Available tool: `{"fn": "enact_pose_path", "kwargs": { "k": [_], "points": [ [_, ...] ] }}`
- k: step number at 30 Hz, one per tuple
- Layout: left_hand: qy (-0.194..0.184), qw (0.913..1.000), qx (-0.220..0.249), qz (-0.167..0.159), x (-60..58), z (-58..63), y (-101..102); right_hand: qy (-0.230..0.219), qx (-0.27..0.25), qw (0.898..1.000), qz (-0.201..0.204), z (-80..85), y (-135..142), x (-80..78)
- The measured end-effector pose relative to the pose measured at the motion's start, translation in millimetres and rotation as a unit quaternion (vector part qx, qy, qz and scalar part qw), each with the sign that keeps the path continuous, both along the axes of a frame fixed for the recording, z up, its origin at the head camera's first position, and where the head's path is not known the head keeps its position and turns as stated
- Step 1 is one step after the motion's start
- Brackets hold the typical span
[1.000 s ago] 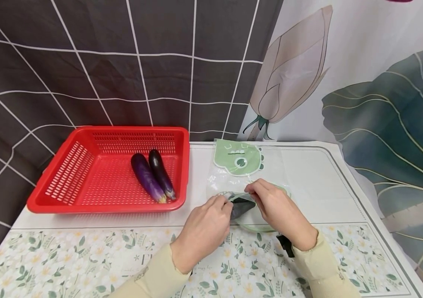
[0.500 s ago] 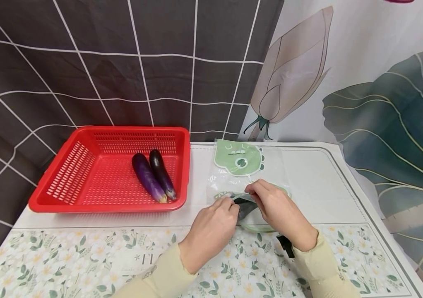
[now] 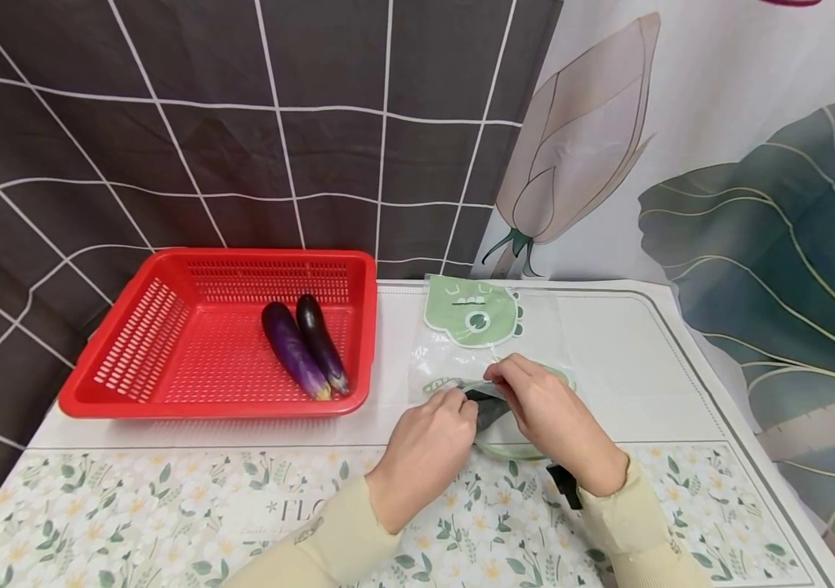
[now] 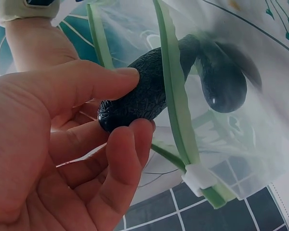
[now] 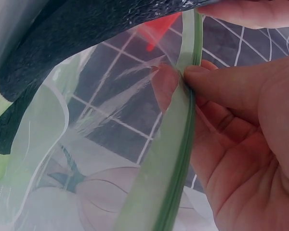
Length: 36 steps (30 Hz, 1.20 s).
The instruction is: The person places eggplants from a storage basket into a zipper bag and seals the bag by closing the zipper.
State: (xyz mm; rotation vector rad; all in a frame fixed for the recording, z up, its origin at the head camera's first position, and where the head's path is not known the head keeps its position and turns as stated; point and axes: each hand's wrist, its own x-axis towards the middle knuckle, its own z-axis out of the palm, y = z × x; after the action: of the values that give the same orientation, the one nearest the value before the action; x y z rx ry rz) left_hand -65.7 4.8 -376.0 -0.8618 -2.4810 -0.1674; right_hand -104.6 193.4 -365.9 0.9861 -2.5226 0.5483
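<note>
A clear zip bag (image 4: 260,139) with green seal strips and a white slider (image 4: 198,179) is held with its mouth apart. My left hand (image 3: 428,445) grips a dark, wrinkled eggplant (image 4: 151,72) between thumb and fingers; it passes through the bag's mouth. Inside the bag lies a second dark eggplant (image 4: 224,84). In the right wrist view, pale green ends show on the eggplants (image 5: 77,38). My right hand (image 3: 553,408) pinches the green strip (image 5: 176,144) along the bag's opening. Its lower fingers are partly hidden behind the film.
On the left stands a red plastic basket (image 3: 167,408) with two purple eggplants (image 3: 296,351) at its right side. Another clear bag with a green cartoon print (image 3: 472,310) lies flat behind my hands. A dark tiled curtain (image 3: 241,155) hangs behind the table.
My left hand has shifted slightly right, pushing the eggplant it holds further into the bag's mouth. The right hand has stayed in place on the bag edge.
</note>
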Motion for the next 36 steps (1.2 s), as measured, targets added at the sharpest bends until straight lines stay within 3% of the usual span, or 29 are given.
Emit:
{"fn": "enact_pose_path", "kwargs": {
  "k": [17, 36],
  "points": [
    [0.038, 0.9986, -0.019, 0.031, -0.7, -8.8, 10, 0.0, -0.004, 1.0, -0.001, 2.4, 1, 0.7],
    [0.045, 0.9941, -0.058, 0.081, -0.7, -14.0, 22, 0.002, -0.008, 1.0, -0.001, 2.9, 2, 1.4]
  ]
}}
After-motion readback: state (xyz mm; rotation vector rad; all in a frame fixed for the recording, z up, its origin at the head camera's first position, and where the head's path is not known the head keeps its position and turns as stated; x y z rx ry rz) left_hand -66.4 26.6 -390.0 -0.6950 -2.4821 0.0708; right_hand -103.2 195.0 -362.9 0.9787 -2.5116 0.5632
